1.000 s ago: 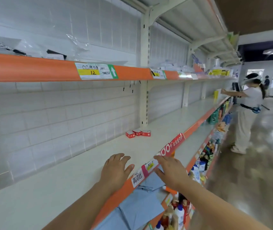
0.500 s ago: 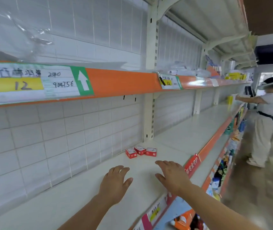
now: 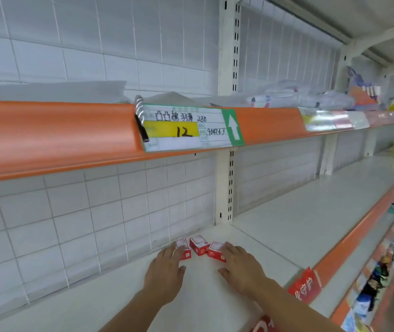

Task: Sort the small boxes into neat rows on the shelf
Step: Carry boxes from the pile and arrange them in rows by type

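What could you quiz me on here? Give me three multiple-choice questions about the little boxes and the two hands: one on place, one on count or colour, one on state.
1. Where do the small boxes sit?
A. At the back of the white shelf, near the upright post
B. On the orange-edged shelf above
C. On the floor

2. How many small red-and-white boxes are there?
A. One
B. Three
C. Six

3. What are the hands doing?
A. Both lift a box high in the air
B. They reach the outer boxes with fingers straight, nothing lifted
C. Both are clenched fists far from the boxes

Answers:
1. A: the boxes lie on the white shelf by the back wall, just left of the post.
2. B: three boxes stand side by side.
3. B: the left hand and right hand meet the end boxes, which stay on the shelf.
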`<state>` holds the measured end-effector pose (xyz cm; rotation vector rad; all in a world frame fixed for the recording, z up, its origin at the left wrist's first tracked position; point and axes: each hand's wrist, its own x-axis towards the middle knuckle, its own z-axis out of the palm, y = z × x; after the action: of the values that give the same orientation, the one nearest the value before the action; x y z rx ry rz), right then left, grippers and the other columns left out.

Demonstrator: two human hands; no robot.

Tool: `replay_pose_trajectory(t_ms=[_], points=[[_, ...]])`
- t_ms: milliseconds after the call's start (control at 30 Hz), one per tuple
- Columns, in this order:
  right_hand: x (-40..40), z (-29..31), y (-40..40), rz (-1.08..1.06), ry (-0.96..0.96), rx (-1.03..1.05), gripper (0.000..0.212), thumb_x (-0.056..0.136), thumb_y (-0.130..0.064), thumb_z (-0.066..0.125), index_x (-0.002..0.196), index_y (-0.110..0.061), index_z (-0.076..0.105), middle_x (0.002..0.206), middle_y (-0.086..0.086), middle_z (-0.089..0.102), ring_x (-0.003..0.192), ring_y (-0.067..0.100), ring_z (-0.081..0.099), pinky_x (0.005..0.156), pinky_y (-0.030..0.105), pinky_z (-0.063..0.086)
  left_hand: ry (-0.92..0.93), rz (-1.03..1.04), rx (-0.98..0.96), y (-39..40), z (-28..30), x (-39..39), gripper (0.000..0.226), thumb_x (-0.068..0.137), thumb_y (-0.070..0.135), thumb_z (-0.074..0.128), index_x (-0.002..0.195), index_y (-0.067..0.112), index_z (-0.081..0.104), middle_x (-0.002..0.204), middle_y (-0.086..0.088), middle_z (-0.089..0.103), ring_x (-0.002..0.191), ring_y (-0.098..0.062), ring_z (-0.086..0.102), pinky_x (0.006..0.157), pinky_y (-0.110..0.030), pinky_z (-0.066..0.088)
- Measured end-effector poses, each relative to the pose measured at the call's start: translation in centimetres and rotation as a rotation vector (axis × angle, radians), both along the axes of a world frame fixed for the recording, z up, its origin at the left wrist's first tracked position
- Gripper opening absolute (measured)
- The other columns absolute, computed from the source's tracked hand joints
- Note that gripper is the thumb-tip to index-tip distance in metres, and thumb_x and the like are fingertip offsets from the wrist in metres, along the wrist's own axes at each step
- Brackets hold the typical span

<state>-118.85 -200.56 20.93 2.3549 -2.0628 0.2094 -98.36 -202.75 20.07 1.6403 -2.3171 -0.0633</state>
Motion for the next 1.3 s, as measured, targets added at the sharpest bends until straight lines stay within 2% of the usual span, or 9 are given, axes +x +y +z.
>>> replay_pose_trajectory(t_ms=[233,433,567,700,833,967,1067,1200,1300], points=[[-0.1,-1.3,-3.1,0.026,-0.016,0.012,0.058,0.098,-0.035,0.039,0.149,-0.017,0.019,0.158,0.001,0.014,0.141,0.021,0.021,0.111,0.035,0.025,-0.133,0.039,0.037,-2.3,-0.7,-1.4,0.055,0.102,0.032,0.030,0.152,0.028,0.007,0.160,0.005,0.001,0.147,-0.017,0.002,0.118,-0.033,0.010],[0.1,-1.1,-3.4,0.015,-0.069,-0.003,0.049,0.098,-0.028,0.042,0.144,-0.017,0.028,0.154,0.000,0.023,0.136,0.022,0.028,0.104,0.034,0.034,-0.191,0.053,0.010,-1.7,-0.8,-1.1,0.056,0.100,0.038,0.033,0.151,0.030,0.012,0.158,0.006,0.013,0.144,-0.017,0.014,0.117,-0.032,0.011],[0.9,-0.6,-2.9,-0.026,-0.108,-0.007,0.038,0.096,-0.023,0.044,0.132,-0.016,0.036,0.135,0.002,0.043,0.121,0.023,0.040,0.086,0.032,0.041,-0.320,0.027,-0.090,-0.8,-0.1,-0.8,0.055,0.097,0.037,0.036,0.149,0.028,0.018,0.145,0.001,0.034,0.134,-0.022,0.028,0.115,-0.035,0.013],[1.7,-0.2,-2.0,-0.043,-0.154,-0.020,0.027,0.091,-0.012,0.045,0.118,-0.014,0.041,0.119,0.003,0.049,0.106,0.022,0.047,0.069,0.029,0.033,-0.390,0.011,-0.095,0.1,0.5,-0.3,0.066,0.087,0.017,0.045,0.148,0.025,0.020,0.134,-0.006,0.036,0.124,-0.027,0.033,0.111,-0.035,0.019],[2.2,-0.1,-0.9,-0.040,-0.198,-0.006,0.036,0.093,-0.017,0.048,0.128,-0.015,0.041,0.124,0.003,0.046,0.111,0.021,0.046,0.074,0.029,0.039,-0.396,-0.001,-0.104,0.2,0.9,0.2,0.055,0.090,0.012,0.050,0.141,0.024,0.035,0.128,-0.006,0.039,0.120,-0.025,0.037,0.103,-0.031,0.029],[2.5,-0.1,-0.1,-0.035,-0.148,0.029,0.036,0.092,-0.016,0.047,0.128,-0.014,0.046,0.123,0.005,0.044,0.113,0.022,0.045,0.083,0.030,0.042,-0.366,0.004,-0.097,0.4,1.3,0.8,0.038,0.096,0.025,0.050,0.134,0.024,0.047,0.124,-0.002,0.044,0.118,-0.022,0.041,0.098,-0.028,0.031],[2.5,-0.2,0.3,-0.037,-0.153,0.047,0.036,0.092,-0.017,0.047,0.128,-0.015,0.047,0.123,0.005,0.048,0.115,0.022,0.045,0.087,0.032,0.043,-0.292,-0.002,-0.012,0.6,2.0,1.3,0.041,0.095,0.037,0.050,0.135,0.027,0.048,0.125,-0.001,0.046,0.119,-0.020,0.042,0.097,-0.029,0.034],[2.7,-0.4,0.8,-0.034,-0.144,0.031,0.039,0.094,-0.016,0.042,0.133,-0.016,0.043,0.125,0.005,0.051,0.117,0.022,0.045,0.090,0.034,0.043,-0.316,-0.068,0.154,1.1,2.9,2.3,0.060,0.087,0.007,0.053,0.142,0.024,0.038,0.129,-0.004,0.039,0.119,-0.022,0.038,0.095,-0.033,0.042],[2.6,-0.6,1.1,-0.014,-0.109,0.007,0.041,0.095,-0.014,0.039,0.136,-0.016,0.039,0.126,0.005,0.050,0.117,0.022,0.045,0.089,0.034,0.043,-0.399,-0.045,0.116,1.7,2.9,2.4,0.064,0.086,-0.003,0.052,0.142,0.022,0.035,0.131,-0.006,0.035,0.118,-0.024,0.037,0.089,-0.035,0.047]])
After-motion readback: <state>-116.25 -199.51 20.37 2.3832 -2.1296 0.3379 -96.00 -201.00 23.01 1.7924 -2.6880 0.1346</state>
